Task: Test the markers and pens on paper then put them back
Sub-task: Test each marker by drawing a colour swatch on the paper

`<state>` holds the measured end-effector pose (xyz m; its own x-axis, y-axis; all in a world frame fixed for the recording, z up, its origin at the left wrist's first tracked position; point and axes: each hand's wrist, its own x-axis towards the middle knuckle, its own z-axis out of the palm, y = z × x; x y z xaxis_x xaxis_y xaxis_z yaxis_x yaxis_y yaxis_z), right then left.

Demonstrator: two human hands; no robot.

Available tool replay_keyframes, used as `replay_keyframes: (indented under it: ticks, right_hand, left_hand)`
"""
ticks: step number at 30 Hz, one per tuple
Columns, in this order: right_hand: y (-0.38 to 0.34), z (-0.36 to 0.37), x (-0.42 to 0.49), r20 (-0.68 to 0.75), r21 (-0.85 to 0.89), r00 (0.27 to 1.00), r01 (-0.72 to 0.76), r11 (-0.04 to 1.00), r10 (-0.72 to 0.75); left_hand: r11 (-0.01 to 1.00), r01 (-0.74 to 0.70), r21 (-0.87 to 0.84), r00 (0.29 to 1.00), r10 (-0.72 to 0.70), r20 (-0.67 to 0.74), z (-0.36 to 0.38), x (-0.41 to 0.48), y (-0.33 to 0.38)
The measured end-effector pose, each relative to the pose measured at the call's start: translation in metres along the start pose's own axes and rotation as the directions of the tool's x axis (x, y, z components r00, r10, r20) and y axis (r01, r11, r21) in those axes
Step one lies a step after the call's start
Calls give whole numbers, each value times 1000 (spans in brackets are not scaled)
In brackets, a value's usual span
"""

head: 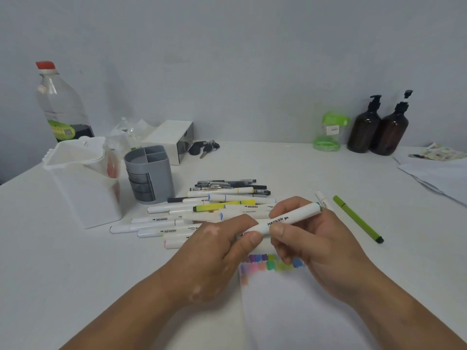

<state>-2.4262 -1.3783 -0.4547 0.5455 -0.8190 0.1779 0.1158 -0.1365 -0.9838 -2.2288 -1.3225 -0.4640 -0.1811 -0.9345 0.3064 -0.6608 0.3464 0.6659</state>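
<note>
White matte tabletop [303, 168], pale wall behind: a person's two hands work one white marker [285, 219], "MARKER" printed on its smooth round barrel, held roughly level just above the top edge of a sheet of paper [290, 311]. Left hand [217, 246] pinches the barrel's left end btwn thumb and curled fingers. Right hand [316, 238] has thumb and fingers clamped round the middle, w/ a green band showing past its knuckles. Whether the cap is coming off or going back on can't be told, but it looks like a cap step either way.

Directly under the fingers, two rows of soft felt-tip colour swatches [273, 262] (purples, pinks, greens, blue) suggest testing is well along. Just beyond the fingertips lies a loose pile of markers & pens [214, 210], mostly white plastic, some black. Right of the right-hand fingers sits a slim green fineliner [357, 218], apart from the pile. Well left of the left fingers stands a round grey divided pen holder [149, 173], no pens showing in it.

Next move prob. calls for a straight pull or push along the barrel, then tip to paper or marker set down.
</note>
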Motion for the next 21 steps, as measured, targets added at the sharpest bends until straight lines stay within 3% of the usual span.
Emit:
replay_keyframes:
  ticks: [8,15,18,21]
  right_hand:
    - [3,9,-2,3,-46,1000,-25,999,25]
    - [5,7,-3,34,-21,999,-13,1000,13]
    - [4,0,-1,-78,-21,997,18,1000,-20]
    - [-2,-18,0,-246,71,969,6,997,11]
  left_hand:
    - [1000,-4,-2,998,4,68,1,-1,2]
    - [1000,-26,-1,1000,26,12,0,0,6]
    - [992,64,106,997,-68,41,-1,-3,0]
    - [958,114,261,975,-159,156,-6,-6,-8]
